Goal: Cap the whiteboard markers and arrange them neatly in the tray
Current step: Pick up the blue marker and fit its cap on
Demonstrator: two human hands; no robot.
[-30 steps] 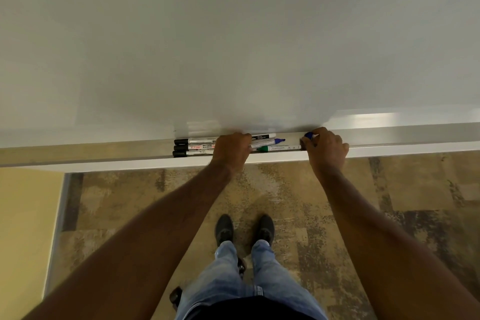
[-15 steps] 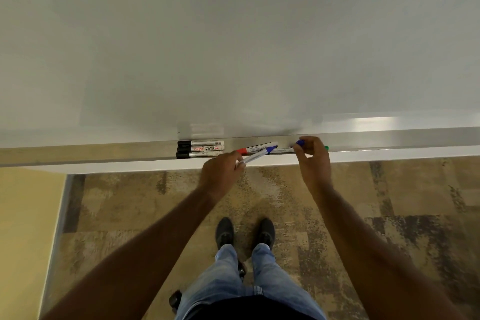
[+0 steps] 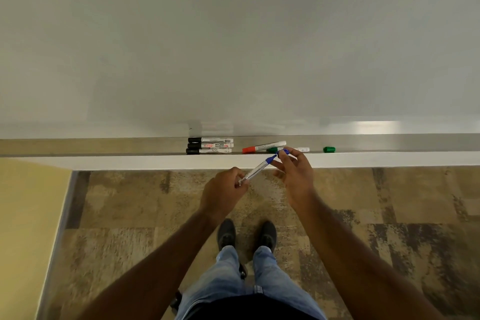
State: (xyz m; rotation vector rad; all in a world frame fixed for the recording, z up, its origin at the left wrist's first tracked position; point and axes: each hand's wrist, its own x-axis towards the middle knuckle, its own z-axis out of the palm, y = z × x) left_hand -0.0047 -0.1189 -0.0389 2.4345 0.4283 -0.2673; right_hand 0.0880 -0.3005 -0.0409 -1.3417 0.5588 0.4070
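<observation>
Blue marker and its cap held just in front of the tray.

The left hand (image 3: pixel 224 191) pinches the blue marker (image 3: pixel 257 170) by its tail, tip up toward the blue cap (image 3: pixel 283 152) pinched in the right hand (image 3: pixel 294 175), the two nearly meeting. On the tray (image 3: pixel 389 143) lie three black markers (image 3: pixel 210 145), a red marker (image 3: pixel 263 147), an uncapped green marker (image 3: pixel 298 149) partly hidden behind the right fingers, and a green cap (image 3: pixel 329 149) well apart.

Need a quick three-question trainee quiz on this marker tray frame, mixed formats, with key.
1. True or false: the blue marker in the left hand is already capped.
2. How many black-capped markers lie together in the tray?
3. The right hand holds: A) green cap B) blue cap C) red marker

Key: 1 false; 2 three; 3 B. The green cap lies alone in the tray.
</observation>
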